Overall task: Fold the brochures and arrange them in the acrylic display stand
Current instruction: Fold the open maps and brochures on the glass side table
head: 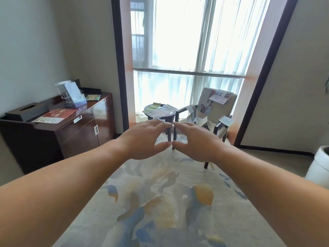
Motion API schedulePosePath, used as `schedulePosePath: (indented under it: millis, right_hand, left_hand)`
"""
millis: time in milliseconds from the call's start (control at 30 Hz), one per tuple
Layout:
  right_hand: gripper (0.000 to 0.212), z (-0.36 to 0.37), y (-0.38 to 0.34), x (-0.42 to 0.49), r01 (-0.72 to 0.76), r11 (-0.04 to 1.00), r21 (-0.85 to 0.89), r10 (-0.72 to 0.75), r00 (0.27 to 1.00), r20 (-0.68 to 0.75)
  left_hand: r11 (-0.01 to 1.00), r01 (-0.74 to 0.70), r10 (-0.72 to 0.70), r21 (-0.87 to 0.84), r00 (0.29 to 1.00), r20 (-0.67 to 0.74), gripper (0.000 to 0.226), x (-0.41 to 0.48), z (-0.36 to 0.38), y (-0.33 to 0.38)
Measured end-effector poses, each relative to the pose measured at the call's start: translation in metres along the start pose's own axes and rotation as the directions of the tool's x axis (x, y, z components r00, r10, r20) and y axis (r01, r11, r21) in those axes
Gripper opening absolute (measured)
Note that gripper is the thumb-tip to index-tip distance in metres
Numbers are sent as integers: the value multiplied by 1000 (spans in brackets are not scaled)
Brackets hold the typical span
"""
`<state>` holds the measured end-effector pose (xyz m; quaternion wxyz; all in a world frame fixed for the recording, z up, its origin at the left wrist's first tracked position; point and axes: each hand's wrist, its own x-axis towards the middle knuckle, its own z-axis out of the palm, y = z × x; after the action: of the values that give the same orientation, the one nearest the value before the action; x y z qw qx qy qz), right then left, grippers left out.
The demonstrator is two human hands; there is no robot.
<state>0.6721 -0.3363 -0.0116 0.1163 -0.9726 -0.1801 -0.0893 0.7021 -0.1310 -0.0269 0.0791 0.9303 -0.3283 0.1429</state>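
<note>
Both my arms reach forward over the carpet. My left hand (pixel 144 138) and my right hand (pixel 197 141) hover side by side, fingers spread, fingertips nearly touching, holding nothing. The acrylic display stand (pixel 71 97) stands on a dark wooden cabinet (pixel 85 129) at the left, with a few folded brochures in it. A red brochure (pixel 55 114) lies flat on the cabinet top, a green one (pixel 93 97) lies behind the stand. More unfolded brochures (pixel 160 110) cover a small round table (pixel 170 117), and others (pixel 219 97) lie draped over an armchair (pixel 206 111).
A dark tissue box (pixel 26 110) sits on the cabinet's left end. A tall curtained window (pixel 187 50) fills the far wall. A white planter (pixel 318 166) stands at the right edge. Patterned carpet (pixel 169 202) spreads between me and the furniture.
</note>
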Motion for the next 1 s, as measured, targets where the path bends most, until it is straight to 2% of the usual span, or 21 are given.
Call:
schedulePosePath:
  millis: [367,767,1000]
  right_hand:
    - [70,28,90,209,-45,999,21,45,999,7]
    - [68,64,250,421,-15,999,28,14,998,57]
    - [68,88,316,529,-18,999,43,14,996,93]
  left_hand:
    - [999,3,-1,-37,999,52,64,178,50,-140]
    - [990,137,-133,-24,983,122,63,384,132,-253]
    - [975,210,-201,-69,972,120,64,481,174,-317]
